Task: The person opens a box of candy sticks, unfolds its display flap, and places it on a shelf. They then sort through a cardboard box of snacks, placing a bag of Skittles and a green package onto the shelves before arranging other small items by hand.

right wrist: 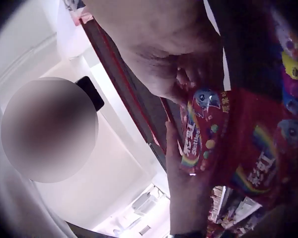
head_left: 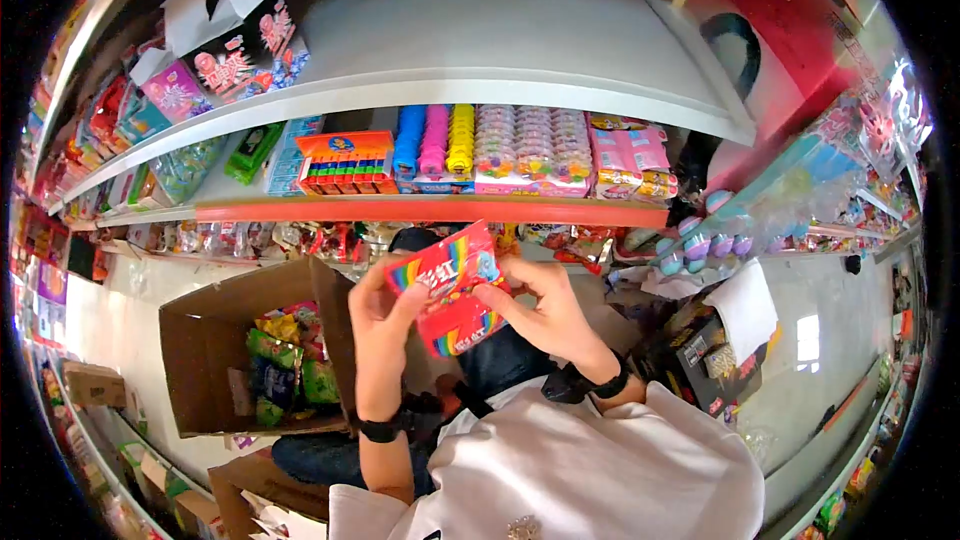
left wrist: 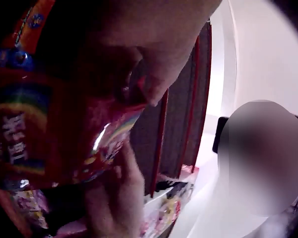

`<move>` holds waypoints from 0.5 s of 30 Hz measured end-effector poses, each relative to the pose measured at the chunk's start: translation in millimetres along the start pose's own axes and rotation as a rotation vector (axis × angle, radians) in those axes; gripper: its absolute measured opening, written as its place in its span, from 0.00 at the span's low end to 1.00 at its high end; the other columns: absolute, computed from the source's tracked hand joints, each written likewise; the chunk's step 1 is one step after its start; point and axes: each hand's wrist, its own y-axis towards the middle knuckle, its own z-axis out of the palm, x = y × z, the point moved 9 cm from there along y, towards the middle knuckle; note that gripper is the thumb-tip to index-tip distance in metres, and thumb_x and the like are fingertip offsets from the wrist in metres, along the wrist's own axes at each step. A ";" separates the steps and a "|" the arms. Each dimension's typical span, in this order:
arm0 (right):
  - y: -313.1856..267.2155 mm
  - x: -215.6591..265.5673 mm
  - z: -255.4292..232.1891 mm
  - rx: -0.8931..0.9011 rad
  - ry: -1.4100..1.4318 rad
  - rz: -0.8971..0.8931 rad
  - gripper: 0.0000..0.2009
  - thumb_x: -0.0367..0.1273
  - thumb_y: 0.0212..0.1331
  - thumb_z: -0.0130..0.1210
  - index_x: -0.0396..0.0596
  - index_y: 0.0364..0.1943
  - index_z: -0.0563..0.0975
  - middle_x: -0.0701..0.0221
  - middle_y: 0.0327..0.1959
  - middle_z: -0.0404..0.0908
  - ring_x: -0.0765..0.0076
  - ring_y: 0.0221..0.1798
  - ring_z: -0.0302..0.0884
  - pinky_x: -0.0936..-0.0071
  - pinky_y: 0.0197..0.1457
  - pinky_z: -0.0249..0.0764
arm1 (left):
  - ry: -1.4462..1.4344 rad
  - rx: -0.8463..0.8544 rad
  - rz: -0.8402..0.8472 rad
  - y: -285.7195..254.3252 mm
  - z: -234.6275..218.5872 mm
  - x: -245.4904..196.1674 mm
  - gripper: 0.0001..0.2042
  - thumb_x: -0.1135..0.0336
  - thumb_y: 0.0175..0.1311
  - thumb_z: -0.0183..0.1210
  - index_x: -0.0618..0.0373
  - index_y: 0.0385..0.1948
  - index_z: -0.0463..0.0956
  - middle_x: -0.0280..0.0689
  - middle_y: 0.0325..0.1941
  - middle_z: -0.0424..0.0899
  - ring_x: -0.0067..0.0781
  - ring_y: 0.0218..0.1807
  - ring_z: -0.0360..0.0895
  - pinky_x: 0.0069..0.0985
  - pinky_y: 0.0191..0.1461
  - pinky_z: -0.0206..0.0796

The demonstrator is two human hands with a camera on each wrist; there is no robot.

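A glossy red Skittles candy packet (head_left: 462, 312) with rainbow prints is held up in front of the chest, tilted. My left hand (head_left: 380, 315) grips its left side, the thumb lying across the front. On the other side my right hand (head_left: 548, 312) pinches it, with the thumb on the printed face. The left wrist view shows the packet (left wrist: 25, 131) close up, one rainbow panel facing the camera. Two rainbow panels of the packet (right wrist: 258, 163) appear in the right wrist view, where the fingers curl at its edge.
Ahead is a shelf (head_left: 430, 211) with a red front edge, holding an orange candy box (head_left: 345, 162), coloured tubes and pink packs (head_left: 630, 150). A cardboard box (head_left: 200, 340) with bagged sweets stands at the left. Right of the body is a black carton (head_left: 710, 355).
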 end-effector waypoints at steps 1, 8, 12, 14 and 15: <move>-0.9 7.9 -1.4 0.036 -0.062 -0.046 0.07 0.29 0.60 0.58 0.37 0.36 0.77 0.64 0.28 0.80 0.74 0.29 0.77 0.74 0.32 0.72 | -0.025 0.126 0.043 4.3 9.9 -10.1 0.08 0.73 0.59 0.61 0.63 0.37 0.75 0.33 0.37 0.79 0.19 0.40 0.75 0.19 0.46 0.66; -16.8 67.6 -15.2 0.162 -0.258 -0.215 0.08 0.29 0.55 0.61 0.39 0.34 0.76 0.61 0.27 0.77 0.56 0.27 0.75 0.66 0.29 0.70 | -0.018 0.452 -0.024 -13.1 48.4 -46.1 0.07 0.76 0.51 0.65 0.62 0.24 0.73 0.34 0.29 0.75 0.23 0.33 0.71 0.20 0.40 0.60; -25.7 85.7 -19.7 0.171 -0.334 -0.327 0.08 0.24 0.49 0.60 0.40 0.35 0.77 0.61 0.27 0.76 0.55 0.26 0.74 0.64 0.28 0.69 | 0.058 0.529 -0.065 -23.1 55.2 -49.9 0.06 0.77 0.50 0.65 0.63 0.23 0.75 0.35 0.27 0.75 0.25 0.34 0.71 0.22 0.40 0.60; -26.8 87.5 -19.2 0.181 -0.379 -0.354 0.08 0.24 0.49 0.60 0.40 0.35 0.77 0.62 0.27 0.76 0.56 0.26 0.74 0.64 0.28 0.69 | 0.063 0.548 -0.088 -26.8 56.6 -44.7 0.06 0.77 0.50 0.65 0.63 0.23 0.75 0.35 0.27 0.75 0.25 0.34 0.70 0.23 0.40 0.60; -27.6 83.7 -19.2 0.186 -0.385 -0.346 0.08 0.24 0.50 0.59 0.40 0.36 0.77 0.62 0.27 0.76 0.56 0.26 0.75 0.64 0.28 0.69 | 0.060 0.562 -0.112 -29.0 57.4 -38.0 0.06 0.78 0.50 0.65 0.64 0.23 0.75 0.35 0.27 0.75 0.25 0.34 0.70 0.23 0.40 0.60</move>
